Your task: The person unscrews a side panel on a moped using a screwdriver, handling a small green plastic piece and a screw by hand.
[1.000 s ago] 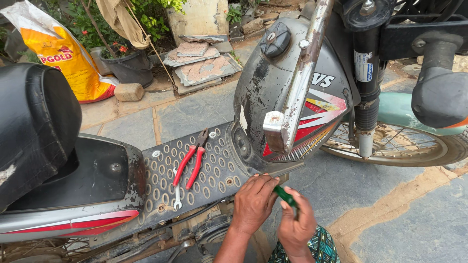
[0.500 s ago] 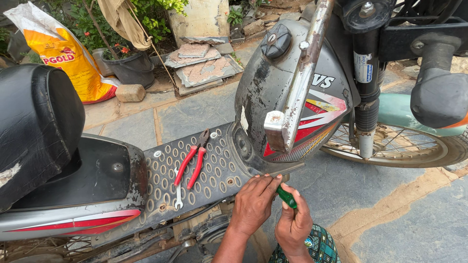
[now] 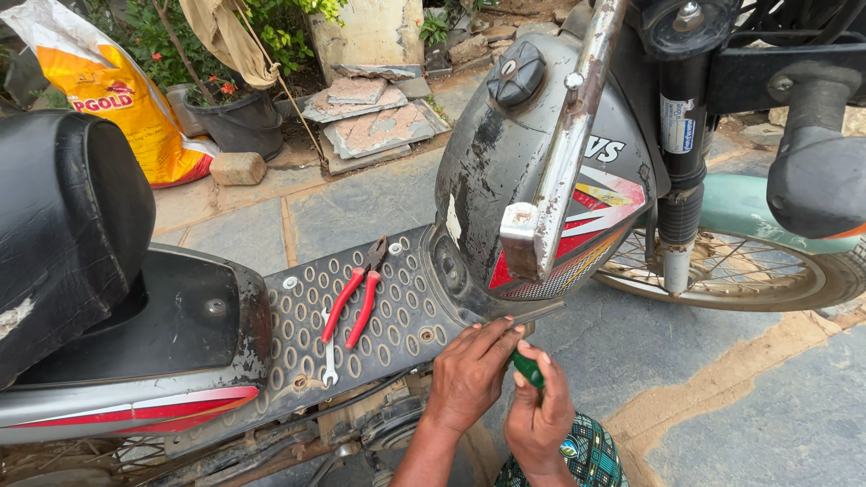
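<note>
- Basically a moped fills the view, parked on stone paving, dark leg shield and fuel cap toward the top, front wheel at the right edge.
- Black seat at the left edge, tipped up off the grey body.
- Perforated footboard runs across the middle of the moped, between the seat and the leg shield.
- Yellow-and-white sack in the top left corner, on the ground beyond the moped; dark flower pot just beside it, broken stone slabs further right.
- Chrome crash bar slants down in front of the leg shield, with a rusty end.
- Left hand at the footboard's near right corner, fingers spread flat and pressed against the edge under the leg shield; grips nothing that I can see.
- Right hand just beside it, touching it, clenched round a green-handled screwdriver.
- Screwdriver shaft mostly hidden by the left fingers; the tip points up at the lower edge of the leg shield.
- Red-handled pliers lie loose at mid footboard, well apart from both hands.
- Small spanner lies just below the pliers, near the footboard's front edge.
</note>
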